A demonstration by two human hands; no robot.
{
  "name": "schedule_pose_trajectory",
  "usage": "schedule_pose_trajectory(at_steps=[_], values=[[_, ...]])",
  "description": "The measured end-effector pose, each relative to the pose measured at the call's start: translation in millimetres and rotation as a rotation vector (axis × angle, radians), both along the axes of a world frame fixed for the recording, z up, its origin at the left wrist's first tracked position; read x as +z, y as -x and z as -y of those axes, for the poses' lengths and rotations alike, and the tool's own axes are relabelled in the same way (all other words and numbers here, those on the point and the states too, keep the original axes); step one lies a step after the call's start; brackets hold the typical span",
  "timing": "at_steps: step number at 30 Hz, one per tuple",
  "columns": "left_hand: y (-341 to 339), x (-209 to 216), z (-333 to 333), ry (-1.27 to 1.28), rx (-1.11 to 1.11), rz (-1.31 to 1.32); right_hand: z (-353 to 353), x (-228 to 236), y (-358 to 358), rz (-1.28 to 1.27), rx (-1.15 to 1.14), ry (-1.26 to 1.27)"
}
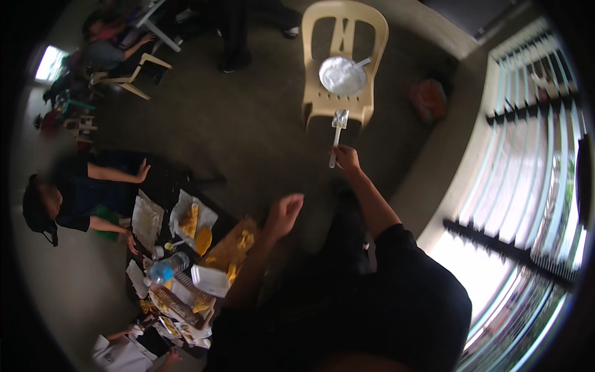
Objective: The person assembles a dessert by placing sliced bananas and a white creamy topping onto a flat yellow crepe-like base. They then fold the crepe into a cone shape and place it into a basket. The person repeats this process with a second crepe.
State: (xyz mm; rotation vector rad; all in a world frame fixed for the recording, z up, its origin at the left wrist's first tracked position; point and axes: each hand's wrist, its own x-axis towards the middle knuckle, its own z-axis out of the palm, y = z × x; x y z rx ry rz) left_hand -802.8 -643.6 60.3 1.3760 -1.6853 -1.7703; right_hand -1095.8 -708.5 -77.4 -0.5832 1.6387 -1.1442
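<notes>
My right hand [347,158] is closed round the handle of a spatula [339,127], held upright in front of me. White stuff coats its pale blade. Just beyond it, a cream plastic chair [314,102] carries a round bowl [342,75] of white, creamy-looking stuff, with a light-coloured handle leaning over its rim. The spatula is apart from the bowl. My left hand [286,214] hangs in the air near the table's right side, its fingers curled in and slightly blurred, with nothing seen in them.
At left, a dark table [164,173] bears a water bottle [167,268], a white foam box [211,281], papers and yellow food pieces. A person in a dark cap [37,208] reaches over it. An orange bag [429,99] lies near the wall below louvred windows [527,167].
</notes>
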Motion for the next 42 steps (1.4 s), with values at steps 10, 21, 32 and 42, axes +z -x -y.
schedule_pose_trajectory(at_steps=[10, 21, 32, 42], values=[[50, 50, 12, -0.125, 0.305, 0.156, 162, -119, 143, 0.280, -0.283, -0.486], [-113, 115, -194, 0.133, 0.908, 0.191, 9, 39, -68, -0.110, 0.320, -0.130], [-358, 71, -504, 0.263, 1.637, 0.206, -140, 254, -471, -0.207, 1.210, 0.702], [-575, 11, -613, 0.256, 1.735, 0.513, -374, 240, -701, -0.077, 1.614, 0.628]])
